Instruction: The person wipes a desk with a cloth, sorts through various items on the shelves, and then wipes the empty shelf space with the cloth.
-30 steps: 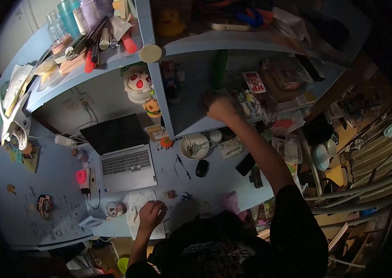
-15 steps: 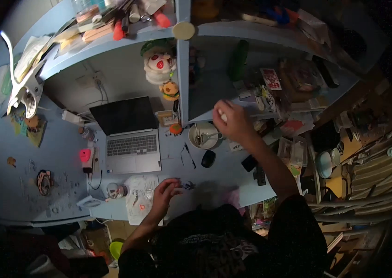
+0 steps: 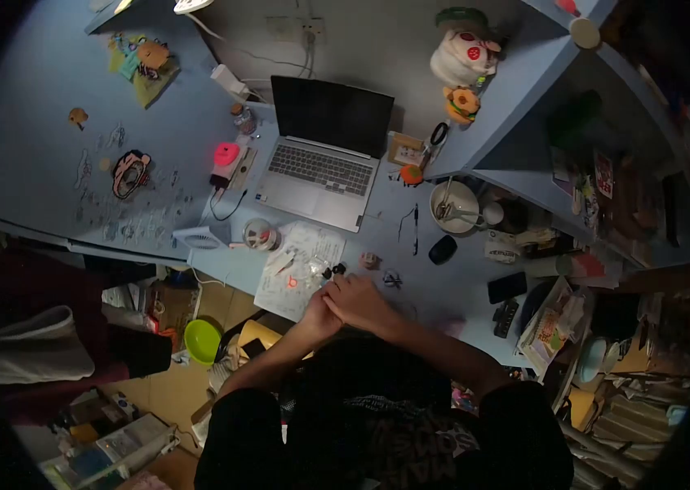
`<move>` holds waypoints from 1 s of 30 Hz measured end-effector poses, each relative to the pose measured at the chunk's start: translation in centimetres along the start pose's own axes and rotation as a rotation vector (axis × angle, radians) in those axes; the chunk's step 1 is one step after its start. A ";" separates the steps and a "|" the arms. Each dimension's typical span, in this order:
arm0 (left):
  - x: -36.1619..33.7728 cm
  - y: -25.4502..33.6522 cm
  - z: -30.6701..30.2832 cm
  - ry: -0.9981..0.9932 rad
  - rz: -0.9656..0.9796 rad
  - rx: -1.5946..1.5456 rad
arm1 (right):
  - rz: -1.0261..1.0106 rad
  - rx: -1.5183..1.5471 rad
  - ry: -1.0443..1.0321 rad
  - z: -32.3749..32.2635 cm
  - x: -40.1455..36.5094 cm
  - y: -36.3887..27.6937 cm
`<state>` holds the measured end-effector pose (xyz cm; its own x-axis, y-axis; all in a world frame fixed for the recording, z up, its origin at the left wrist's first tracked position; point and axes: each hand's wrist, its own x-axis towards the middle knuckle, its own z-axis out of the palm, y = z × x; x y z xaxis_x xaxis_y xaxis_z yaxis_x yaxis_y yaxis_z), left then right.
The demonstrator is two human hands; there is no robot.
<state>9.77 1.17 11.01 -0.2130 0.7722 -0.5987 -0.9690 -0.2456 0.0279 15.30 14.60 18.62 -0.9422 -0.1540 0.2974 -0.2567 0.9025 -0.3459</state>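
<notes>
Basically, both hands are together low in the middle of the frame, over the sheets of paper (image 3: 274,287) on the blue surface (image 3: 469,296). Right hand (image 3: 361,302) overlaps left hand (image 3: 320,317), fingers bent and bunched. Small dark item (image 3: 335,270) sits right at the fingertips, by the right edge of the paper; can't tell if it's held or just lying there. Grip state: can't tell for either hand, inner fingers hidden.

Clear plastic piece (image 3: 315,265) just beside the dark item, on the paper. Small pinkish item (image 3: 369,260) and grey item (image 3: 392,279) to the right of the fingers, apart from them. Round jar (image 3: 260,235) at the paper's upper left. Open laptop (image 3: 320,167), dark screen, upper middle. Right of centre: pen (image 3: 416,230), black mouse (image 3: 443,250), white bowl (image 3: 465,189) with utensils inside. Phone (image 3: 507,287) further right.
</notes>
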 end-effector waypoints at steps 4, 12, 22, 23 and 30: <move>0.2 1.7 -7.5 -0.081 0.013 0.076 | 0.074 0.017 -0.149 5.4 0.2 -1.9; -1.1 4.3 -12.6 0.267 0.108 0.071 | 0.127 0.167 -0.139 6.2 -0.3 -1.8; 2.1 9.4 -20.4 0.073 0.311 -0.126 | 0.419 0.139 -0.420 4.5 -12.4 4.8; 2.9 9.9 -21.6 0.036 0.249 -0.029 | 0.430 0.098 -0.496 4.6 -13.7 4.8; 5.9 8.6 -13.5 0.632 0.731 1.590 | 0.755 0.272 -0.398 5.4 -19.9 4.2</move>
<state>1.85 -4.27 -3.07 -0.8790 0.3826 -0.2846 0.0102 0.6118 0.7910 31.84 19.30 6.45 -0.8727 0.2686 -0.4077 0.4674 0.7012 -0.5383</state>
